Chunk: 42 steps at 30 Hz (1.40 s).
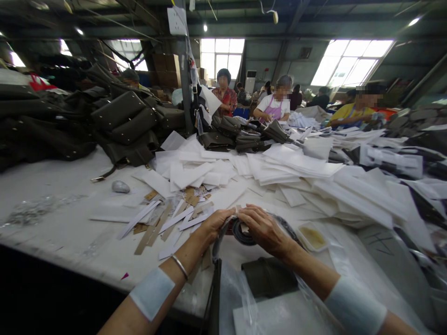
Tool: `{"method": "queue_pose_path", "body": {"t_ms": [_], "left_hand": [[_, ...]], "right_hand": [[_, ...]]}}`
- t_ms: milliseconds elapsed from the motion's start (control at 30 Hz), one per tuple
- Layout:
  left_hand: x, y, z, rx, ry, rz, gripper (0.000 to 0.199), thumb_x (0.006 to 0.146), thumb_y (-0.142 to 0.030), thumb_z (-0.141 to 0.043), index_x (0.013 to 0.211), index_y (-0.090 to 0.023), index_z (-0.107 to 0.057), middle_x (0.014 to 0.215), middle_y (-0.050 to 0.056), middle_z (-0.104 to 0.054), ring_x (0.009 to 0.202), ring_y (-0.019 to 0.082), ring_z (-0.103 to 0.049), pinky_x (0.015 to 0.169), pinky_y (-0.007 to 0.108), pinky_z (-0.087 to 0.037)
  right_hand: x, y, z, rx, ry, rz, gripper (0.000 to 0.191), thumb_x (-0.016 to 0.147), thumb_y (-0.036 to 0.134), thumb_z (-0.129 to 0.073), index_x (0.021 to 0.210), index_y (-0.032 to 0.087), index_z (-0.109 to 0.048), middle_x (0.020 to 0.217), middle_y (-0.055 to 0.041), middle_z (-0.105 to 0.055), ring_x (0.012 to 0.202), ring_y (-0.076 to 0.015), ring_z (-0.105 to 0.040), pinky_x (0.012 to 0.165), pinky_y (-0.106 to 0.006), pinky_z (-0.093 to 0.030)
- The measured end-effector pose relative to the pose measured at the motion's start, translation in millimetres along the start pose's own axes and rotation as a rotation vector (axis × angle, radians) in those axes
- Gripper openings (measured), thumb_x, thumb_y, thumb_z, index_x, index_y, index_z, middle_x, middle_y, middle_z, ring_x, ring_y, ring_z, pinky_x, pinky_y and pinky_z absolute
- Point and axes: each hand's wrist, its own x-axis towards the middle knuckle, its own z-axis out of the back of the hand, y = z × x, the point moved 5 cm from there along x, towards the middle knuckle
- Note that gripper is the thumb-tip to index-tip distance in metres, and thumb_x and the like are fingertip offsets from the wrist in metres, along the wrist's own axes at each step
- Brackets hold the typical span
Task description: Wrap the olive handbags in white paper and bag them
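A dark strap (217,244) with clear film around it arches up at the lower middle of the view. My left hand (218,223) is closed on the strap's top with its fingertips together. My right hand (261,228) pinches close beside it, almost touching the left fingertips, where a small pale piece shows between them. Under the hands is a dark coil (240,235), partly hidden by my right hand. Nearest me lies a dark olive bag (268,275), with clear plastic and a white sheet (279,312) over part of it.
Paper and cardboard strips (162,230) litter the table left of my hands. White sheets (300,165) are piled ahead and right. Beside my right wrist is a shallow tub (312,236) of yellowish stuff. Dark bags (122,116) are heaped at left. Several people work across the table.
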Motion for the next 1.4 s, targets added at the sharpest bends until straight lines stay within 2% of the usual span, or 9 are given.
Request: {"method": "queue_pose_path", "body": {"t_ms": [167, 300, 367, 500, 667, 800, 1000, 1200, 1400], "left_hand": [[12, -5, -6.7, -0.016, 0.028, -0.065, 0.032, 0.057, -0.039, -0.076, 0.065, -0.014, -0.058, 0.064, 0.0, -0.058, 0.061, 0.013, -0.053, 0.064, 0.029, -0.046], [2, -7, -2.7, 0.053, -0.075, -0.131, 0.032, 0.062, -0.042, -0.072, 0.067, -0.014, -0.057, 0.061, -0.002, -0.055, 0.056, 0.011, -0.048, 0.056, 0.025, -0.039], [-4, -10, -0.1, 0.122, -0.151, -0.18, 0.031, 0.066, -0.042, -0.069, 0.064, -0.015, -0.055, 0.057, -0.005, -0.05, 0.052, 0.009, -0.042, 0.053, 0.023, -0.032], [-13, -19, -1.5, 0.269, -0.245, -0.278, 0.027, 0.07, -0.037, -0.065, 0.058, -0.016, -0.052, 0.053, -0.007, -0.043, 0.052, 0.008, -0.035, 0.051, 0.023, -0.025], [-24, -23, -12.8, 0.367, -0.248, -0.341, 0.025, 0.076, -0.038, -0.06, 0.063, -0.016, -0.058, 0.056, -0.006, -0.048, 0.055, 0.01, -0.039, 0.053, 0.023, -0.027], [-35, -27, -18.9, 0.404, -0.244, -0.365, 0.02, 0.076, -0.034, -0.06, 0.068, -0.016, -0.063, 0.061, -0.004, -0.055, 0.058, 0.011, -0.046, 0.056, 0.023, -0.032], [-50, -36, -24.7, 0.457, -0.214, -0.412, 0.018, 0.078, -0.035, -0.063, 0.077, -0.017, -0.062, 0.067, -0.003, -0.059, 0.06, 0.011, -0.051, 0.056, 0.023, -0.036], [-57, -33, -27.5, 0.445, -0.186, -0.398, 0.04, 0.068, -0.043, -0.08, 0.086, -0.02, -0.054, 0.071, -0.003, -0.057, 0.064, 0.012, -0.052, 0.058, 0.022, -0.038], [-56, -29, -30.3, 0.49, -0.174, -0.389, 0.027, 0.074, -0.029, -0.069, 0.093, -0.021, -0.051, 0.077, -0.001, -0.059, 0.071, 0.015, -0.058, 0.061, 0.024, -0.041]], "right_hand": [[-2, 3, 5, 0.005, -0.011, 0.017, 0.037, 0.095, 0.009, -0.046, 0.128, 0.021, -0.056, 0.115, -0.01, -0.068, 0.107, -0.0228, -0.063, 0.103, -0.048, -0.049], [-4, 6, 8, 0.022, -0.029, 0.053, 0.035, 0.095, 0.009, -0.046, 0.126, 0.019, -0.058, 0.114, -0.0105, -0.069, 0.109, -0.0233, -0.062, 0.1, -0.046, -0.051], [-3, 3, 8, 0.089, -0.033, 0.007, 0.03, 0.095, 0.01, -0.046, 0.118, 0.02, -0.063, 0.106, -0.0099, -0.071, 0.102, -0.022, -0.064, 0.094, -0.042, -0.053], [3, -12, 8, 0.329, 0.001, -0.279, 0.019, 0.091, 0.012, -0.056, 0.094, 0.022, -0.072, 0.084, -0.0046, -0.069, 0.081, -0.017, -0.064, 0.076, -0.029, -0.053], [2, -35, 0, 0.559, 0.156, -0.671, 0.004, 0.076, 0.02, -0.071, 0.072, 0.019, -0.07, 0.073, -0.0004, -0.064, 0.071, -0.0146, -0.059, 0.067, -0.026, -0.046], [-7, -43, -11, 0.813, 0.254, -0.901, 0.021, 0.063, 0.028, -0.08, 0.067, 0.017, -0.062, 0.067, 0.0022, -0.062, 0.064, -0.0134, -0.055, 0.058, -0.024, -0.042], [-11, -40, -16, 1.08, 0.254, -0.935, 0.041, 0.053, 0.035, -0.088, 0.081, 0.015, -0.065, 0.07, 0.0037, -0.059, 0.066, -0.0116, -0.052, 0.059, -0.023, -0.039], [-14, -33, -14, 1.196, 0.287, -1.023, 0.04, 0.053, 0.039, -0.09, 0.076, 0.014, -0.068, 0.064, 0.0029, -0.062, 0.06, -0.0115, -0.054, 0.06, -0.025, -0.042], [-11, -31, -11, 1.142, 0.24, -0.95, 0.031, 0.061, 0.039, -0.084, 0.067, 0.014, -0.067, 0.064, 0.0002, -0.066, 0.06, -0.012, -0.056, 0.06, -0.025, -0.045]]}}
